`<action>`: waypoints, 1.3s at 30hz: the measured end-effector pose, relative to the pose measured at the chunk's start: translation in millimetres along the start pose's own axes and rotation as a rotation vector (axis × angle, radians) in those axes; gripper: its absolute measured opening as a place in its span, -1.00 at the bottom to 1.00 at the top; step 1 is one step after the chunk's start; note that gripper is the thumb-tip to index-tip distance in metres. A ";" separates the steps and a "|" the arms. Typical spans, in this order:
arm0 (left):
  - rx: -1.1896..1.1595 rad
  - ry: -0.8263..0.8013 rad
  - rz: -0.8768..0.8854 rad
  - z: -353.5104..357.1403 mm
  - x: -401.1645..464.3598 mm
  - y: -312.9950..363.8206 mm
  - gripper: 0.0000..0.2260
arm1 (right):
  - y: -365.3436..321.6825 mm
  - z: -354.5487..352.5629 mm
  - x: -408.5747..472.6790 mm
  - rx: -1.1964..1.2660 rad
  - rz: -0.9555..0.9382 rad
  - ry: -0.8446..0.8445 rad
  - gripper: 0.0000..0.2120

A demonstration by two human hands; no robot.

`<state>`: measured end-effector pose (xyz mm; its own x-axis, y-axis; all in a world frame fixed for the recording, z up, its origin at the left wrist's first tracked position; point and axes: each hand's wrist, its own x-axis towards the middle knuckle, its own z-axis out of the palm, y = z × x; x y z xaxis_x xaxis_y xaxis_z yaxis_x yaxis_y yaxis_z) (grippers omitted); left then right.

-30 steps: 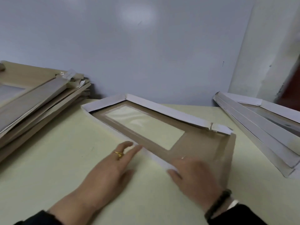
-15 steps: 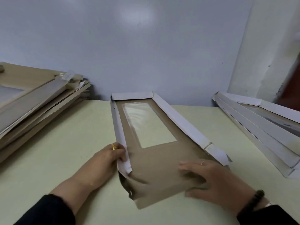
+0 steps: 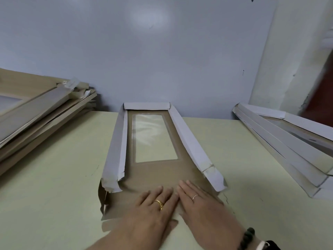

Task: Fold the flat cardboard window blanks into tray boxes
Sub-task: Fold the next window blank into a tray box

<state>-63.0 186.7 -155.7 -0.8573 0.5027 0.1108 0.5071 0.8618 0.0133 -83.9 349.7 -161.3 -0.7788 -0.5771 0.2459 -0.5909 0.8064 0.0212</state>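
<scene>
Moved: both hands shifted onto the near brown panel.
Left hand: flat, fingers straight, pressing.
Right hand: same.
Tray blank: matte cardboard, glossy window, white folded walls, on table.

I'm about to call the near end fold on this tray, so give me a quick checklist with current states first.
1. Both hands flat on the brown panel: left hand and right hand press it, ok.
2. Left side wall folded up: ok.
3. Right side wall folded up: ok.
4. Far end wall folded up: ok.
5. Near end flap raised: not ok, it lies flat.
6. Near left corner tab tucked: not ok, it sticks out loose.
</scene>
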 end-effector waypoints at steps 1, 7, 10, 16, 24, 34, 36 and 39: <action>0.004 -0.039 -0.002 -2.4 -1.3 -2.7 -0.62 | 0.9 3.4 0.1 -0.001 0.015 -0.051 -0.55; -0.062 -0.016 0.094 -4.8 -11.0 -38.6 -0.61 | 15.7 6.6 -7.8 -0.022 0.014 -0.064 -0.42; -0.096 -0.090 0.041 -6.1 -19.7 -51.3 -0.45 | 35.1 4.3 -9.6 0.076 -0.122 -0.175 -0.51; -0.502 0.000 -0.058 -1.1 -34.9 -84.5 -0.58 | 52.4 -3.2 -11.1 0.633 0.019 -0.185 -0.66; -0.771 0.287 -0.254 -6.2 -29.6 -75.4 -0.74 | 40.6 2.3 0.0 0.720 0.189 0.297 -0.80; -0.227 0.337 -0.273 -2.1 -19.8 -65.8 -0.61 | 35.7 7.2 15.1 0.344 0.180 0.197 -0.58; -0.081 0.324 -0.233 -1.6 -21.0 -66.4 -0.60 | 34.0 6.8 15.6 0.189 0.143 0.186 -0.62; -0.001 0.283 -0.243 0.2 -20.3 -65.6 -0.49 | 30.5 4.5 15.7 0.090 0.059 0.158 -0.68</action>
<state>-78.9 119.9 -159.0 -0.8942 0.2449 0.3746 0.2921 0.9535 0.0738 -115.1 364.7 -161.1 -0.7740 -0.4960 0.3935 -0.5671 0.8195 -0.0824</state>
